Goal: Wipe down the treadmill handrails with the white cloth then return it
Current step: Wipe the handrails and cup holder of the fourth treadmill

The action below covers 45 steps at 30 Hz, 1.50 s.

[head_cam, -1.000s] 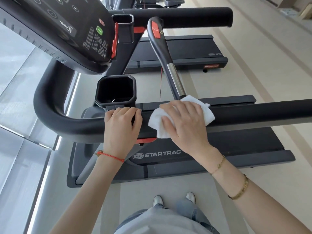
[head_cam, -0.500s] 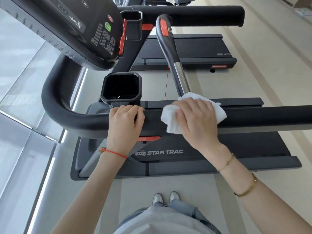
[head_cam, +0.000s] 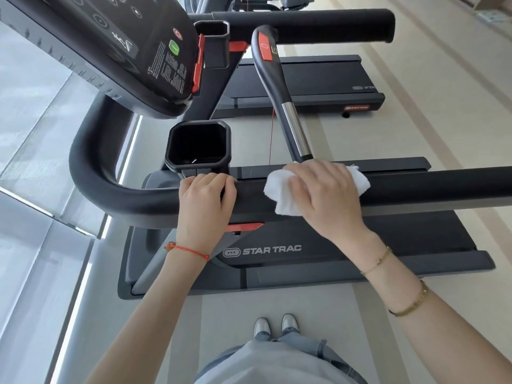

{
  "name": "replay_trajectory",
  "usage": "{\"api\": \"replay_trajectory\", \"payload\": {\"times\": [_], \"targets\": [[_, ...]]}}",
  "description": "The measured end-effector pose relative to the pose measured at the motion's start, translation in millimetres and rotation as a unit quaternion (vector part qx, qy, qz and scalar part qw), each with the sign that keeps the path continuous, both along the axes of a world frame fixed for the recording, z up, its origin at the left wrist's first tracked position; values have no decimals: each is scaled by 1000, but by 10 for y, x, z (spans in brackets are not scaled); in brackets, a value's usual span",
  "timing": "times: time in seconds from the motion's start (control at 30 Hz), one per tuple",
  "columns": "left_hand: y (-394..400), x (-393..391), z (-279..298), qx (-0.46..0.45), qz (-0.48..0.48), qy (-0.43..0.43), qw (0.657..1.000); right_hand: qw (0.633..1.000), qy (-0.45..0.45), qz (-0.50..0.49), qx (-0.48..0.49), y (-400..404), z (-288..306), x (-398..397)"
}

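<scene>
At six o'clock stand the person's pale shoes [head_cam: 275, 325]. Ahead, the right hand [head_cam: 325, 195], the working grip, lies over the white cloth [head_cam: 279, 195], fingers curled round it, pressing it onto the near black handrail [head_cam: 429, 187]. The cloth is crumpled, bunching out at nine and two o'clock of that hand. The left hand [head_cam: 206, 200] clasps the same rail, just beside. Beyond, at twelve, a cup holder [head_cam: 198, 145].

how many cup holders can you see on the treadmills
2. One cup holder sits just beyond the left hand by the near handrail; a second cup holder sits farther back beside the console. Others may be hidden behind the console.
</scene>
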<state>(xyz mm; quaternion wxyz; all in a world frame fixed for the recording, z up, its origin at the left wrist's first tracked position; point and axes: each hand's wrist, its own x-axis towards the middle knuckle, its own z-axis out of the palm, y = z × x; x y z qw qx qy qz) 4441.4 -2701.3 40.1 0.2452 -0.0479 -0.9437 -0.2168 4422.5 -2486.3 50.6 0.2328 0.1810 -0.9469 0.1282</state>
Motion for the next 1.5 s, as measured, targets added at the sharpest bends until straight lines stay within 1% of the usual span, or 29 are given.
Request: {"api": "replay_trajectory", "payload": {"times": [0.07, 0.1, 0.2, 0.33, 0.4, 0.47, 0.57, 0.63, 0.73, 0.87, 1.03, 1.33, 1.5], "targets": [[-1, -3, 6, 0, 0, -3, 1000, 998, 4, -51, -26, -180, -3, 3], [-3, -2, 3, -1, -1, -5, 1000, 998, 9, -55, -27, -296, -22, 32], [-20, -10, 5, -8, 1, -14, 1000, 1000, 23, -17, -5, -484, -128, 168], [-12, -2, 16, 1, -1, -17, 1000, 998, 33, 39, 34, -182, -161, 156], [3, 2, 27, -1, 0, -19, 1000, 999, 42, 9, 26, 61, -147, 117], [23, 12, 40, -12, 8, -27, 1000, 997, 51, -49, -5, 277, -115, 52], [74, 33, 63, -17, 12, -27, 999, 990, 64, -122, -40, 272, -115, 56], [164, 38, 79, -13, 6, -18, 1000, 990, 65, -117, -32, 163, -186, 129], [363, 9, 91, -2, -5, -7, 1000, 996, 65, -68, -2, 193, -290, 198], [689, -36, 95, 14, -23, -15, 1000, 996, 76, -18, 35, 497, -293, 107], [1171, -84, 120, 25, -49, -19, 998, 996, 79, -46, 8, 1044, -278, 26], [2163, -200, 111, 30, -76, -41, 996, 994, 88, -57, 16, 1980, -275, -62], [2588, -235, 118, 30, -73, -49, 996, 993, 100, -58, 12, 2434, -308, -98]]}}
